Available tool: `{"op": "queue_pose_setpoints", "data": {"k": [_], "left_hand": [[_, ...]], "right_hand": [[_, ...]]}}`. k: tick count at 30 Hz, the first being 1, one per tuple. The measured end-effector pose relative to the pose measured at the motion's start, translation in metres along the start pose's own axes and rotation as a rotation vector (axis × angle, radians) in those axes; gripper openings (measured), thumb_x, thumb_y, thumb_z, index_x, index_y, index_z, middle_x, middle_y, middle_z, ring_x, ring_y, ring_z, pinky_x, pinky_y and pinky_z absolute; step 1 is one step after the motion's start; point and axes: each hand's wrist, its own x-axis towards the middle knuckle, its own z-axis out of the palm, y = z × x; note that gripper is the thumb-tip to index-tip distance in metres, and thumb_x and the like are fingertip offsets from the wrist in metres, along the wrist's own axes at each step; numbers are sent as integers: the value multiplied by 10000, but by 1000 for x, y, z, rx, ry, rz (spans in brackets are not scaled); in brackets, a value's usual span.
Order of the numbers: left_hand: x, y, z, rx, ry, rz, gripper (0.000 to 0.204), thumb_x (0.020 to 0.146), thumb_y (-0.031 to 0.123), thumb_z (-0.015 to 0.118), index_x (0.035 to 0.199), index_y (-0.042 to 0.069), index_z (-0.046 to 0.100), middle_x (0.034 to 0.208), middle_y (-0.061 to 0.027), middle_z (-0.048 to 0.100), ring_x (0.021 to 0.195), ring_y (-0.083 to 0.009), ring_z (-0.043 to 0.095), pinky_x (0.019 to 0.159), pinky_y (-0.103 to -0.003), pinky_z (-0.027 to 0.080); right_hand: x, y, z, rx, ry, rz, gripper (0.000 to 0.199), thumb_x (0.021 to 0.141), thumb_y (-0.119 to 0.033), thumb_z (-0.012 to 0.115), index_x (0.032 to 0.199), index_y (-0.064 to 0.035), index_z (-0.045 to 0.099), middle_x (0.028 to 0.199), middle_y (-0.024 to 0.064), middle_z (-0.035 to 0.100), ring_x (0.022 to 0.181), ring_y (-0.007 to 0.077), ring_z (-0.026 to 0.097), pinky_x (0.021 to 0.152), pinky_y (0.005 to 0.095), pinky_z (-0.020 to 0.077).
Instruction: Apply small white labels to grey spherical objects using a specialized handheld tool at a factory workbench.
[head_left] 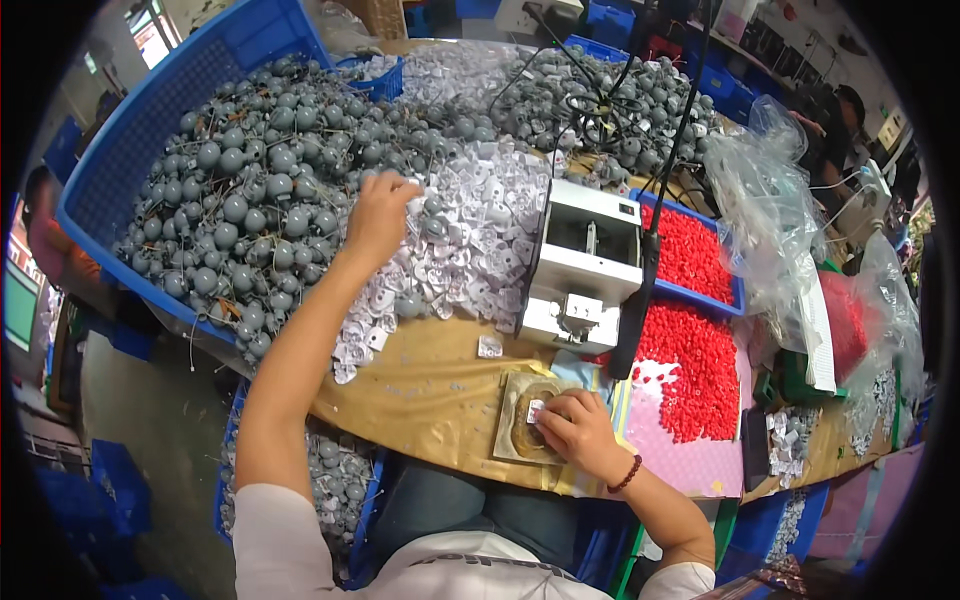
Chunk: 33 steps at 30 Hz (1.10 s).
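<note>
My left hand point(380, 218) reaches over the heap where grey balls meet small white plastic pieces point(478, 205). Its fingers are bent and drawn together, and what they hold, if anything, does not show. The grey balls point(235, 208) have thin wires or pins and fill a large area to the left. My right hand point(582, 432) pinches a small white plastic piece point(536, 409) over the round recess of a square tan block point(510, 445). That block lies at the table's near edge.
A white machine point(575, 318) with a black upright bar stands behind the block. Red small parts point(690, 250) fill a blue tray, with more on a pink sheet point(690, 465). A blue crate point(110, 200) borders the balls. Clear plastic bags point(765, 200) lie right. One white piece point(489, 347) sits apart.
</note>
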Motion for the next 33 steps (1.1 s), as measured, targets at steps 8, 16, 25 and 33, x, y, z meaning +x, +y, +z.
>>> {"op": "queue_pose_setpoints", "data": {"k": [8, 16, 25, 33], "left_hand": [[54, -36, 17, 30, -193, 274, 131, 865, 107, 694, 992, 77, 702, 1093, -97, 636, 1128, -314, 561, 911, -418, 508], [34, 51, -54, -639, -239, -189, 201, 1034, 174, 492, 1089, 37, 628, 933, -126, 709, 840, -280, 666, 787, -398, 516], [-36, 75, -56, -236, -283, 221, 129, 937, 139, 644, 1031, 66, 694, 904, -138, 692, 884, -356, 647, 760, -445, 526], [-63, 114, -82, -335, -282, 356, 93, 853, 82, 705, 937, 46, 687, 854, -102, 620, 828, -312, 634, 716, -400, 529]], "right_hand": [[-2, 9, -12, 321, 60, 223, 447, 831, -96, 793, 1252, -72, 645, 1159, 135, 639, 1012, 314, 626, 858, 418, 519], [26, 5, -42, 475, 199, 295, 320, 878, 12, 724, 1189, -3, 648, 1084, 147, 646, 884, 237, 661, 772, 333, 548], [52, -26, -37, 491, 50, 203, 236, 882, -52, 731, 1111, -27, 683, 1072, 147, 667, 974, 331, 651, 842, 397, 534], [124, -38, -29, 244, 253, 1, 617, 810, -14, 770, 1380, -64, 541, 1301, 178, 568, 1181, 389, 551, 993, 455, 470]]}}
